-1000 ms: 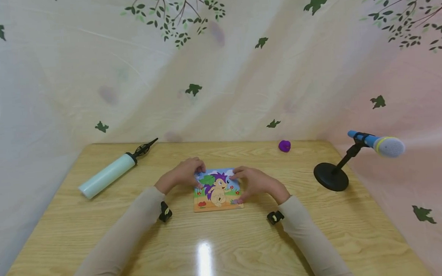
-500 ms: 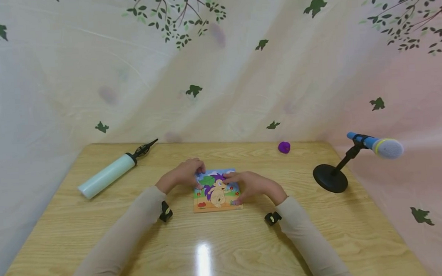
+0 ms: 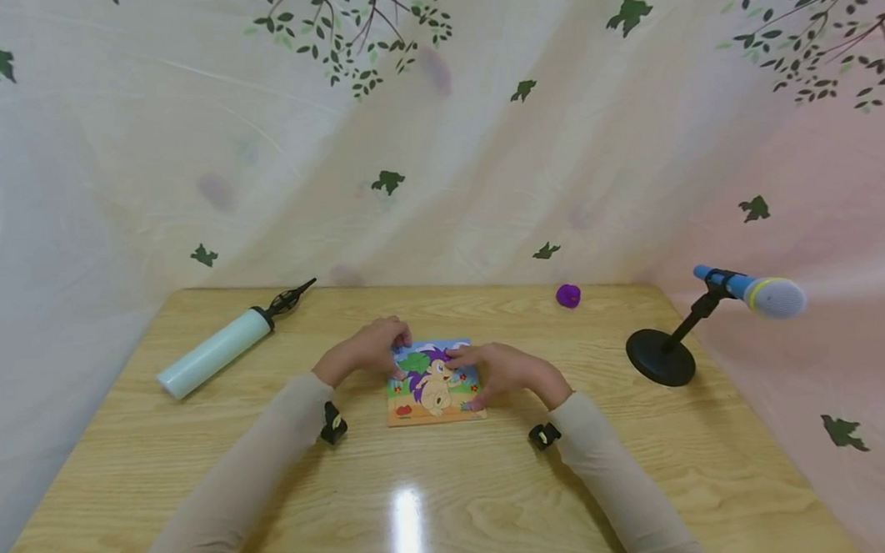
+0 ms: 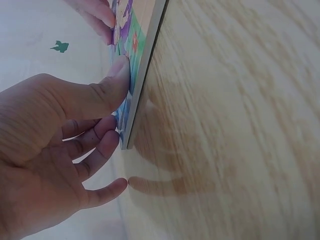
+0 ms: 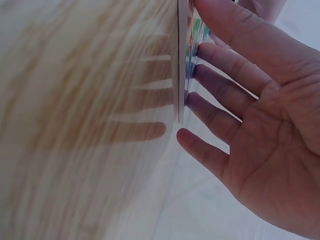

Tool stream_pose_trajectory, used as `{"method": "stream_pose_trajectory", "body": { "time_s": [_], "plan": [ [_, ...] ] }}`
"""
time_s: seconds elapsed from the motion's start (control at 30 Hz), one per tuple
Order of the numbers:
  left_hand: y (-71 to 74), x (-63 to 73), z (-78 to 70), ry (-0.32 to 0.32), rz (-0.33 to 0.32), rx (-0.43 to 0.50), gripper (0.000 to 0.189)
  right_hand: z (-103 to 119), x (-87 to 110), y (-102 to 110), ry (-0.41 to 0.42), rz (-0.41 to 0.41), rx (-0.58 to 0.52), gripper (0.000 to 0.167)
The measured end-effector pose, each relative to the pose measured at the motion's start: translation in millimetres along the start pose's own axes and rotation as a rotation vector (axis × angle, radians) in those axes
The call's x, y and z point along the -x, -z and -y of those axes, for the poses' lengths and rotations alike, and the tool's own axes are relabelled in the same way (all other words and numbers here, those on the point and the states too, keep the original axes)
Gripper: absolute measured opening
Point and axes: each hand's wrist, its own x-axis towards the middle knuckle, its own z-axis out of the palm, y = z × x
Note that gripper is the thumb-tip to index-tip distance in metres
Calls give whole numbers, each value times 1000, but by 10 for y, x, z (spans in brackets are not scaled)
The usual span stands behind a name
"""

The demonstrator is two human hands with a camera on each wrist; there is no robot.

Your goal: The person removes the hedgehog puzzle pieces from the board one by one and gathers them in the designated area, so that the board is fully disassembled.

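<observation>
A flat hedgehog puzzle board (image 3: 437, 394) lies near the middle of the wooden table, its bright picture facing up. On its upper left part, my left hand (image 3: 367, 347) rests with the thumb and bent fingertips touching the picture. In the left wrist view, the left thumb (image 4: 112, 87) presses on the board's face and the little finger is off its edge. My right hand (image 3: 511, 369) spreads over the right side, thumb low and fingers reaching toward the hedgehog's head. Fairly straight right fingers (image 5: 220, 87) touch the face in the right wrist view; the little finger is clear of the board.
A pale green hand pump (image 3: 217, 351) with a black nozzle lies at the left of the table (image 3: 469, 501). At the back right sits a small purple object (image 3: 568, 296). A blue toy microphone (image 3: 751, 289) stands on a black round base at the right. Printed cloth hangs behind.
My right hand's fingers have shifted slightly left and nearer over the picture, then stayed there. The left hand and the board have hardly moved.
</observation>
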Motion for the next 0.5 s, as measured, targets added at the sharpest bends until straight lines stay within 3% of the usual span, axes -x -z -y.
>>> {"method": "stream_pose_trajectory", "body": {
  "time_s": [0.5],
  "plan": [
    [12, 20, -36, 14, 16, 40, 53, 49, -30, 5, -41, 30, 54, 70]
  ]
}}
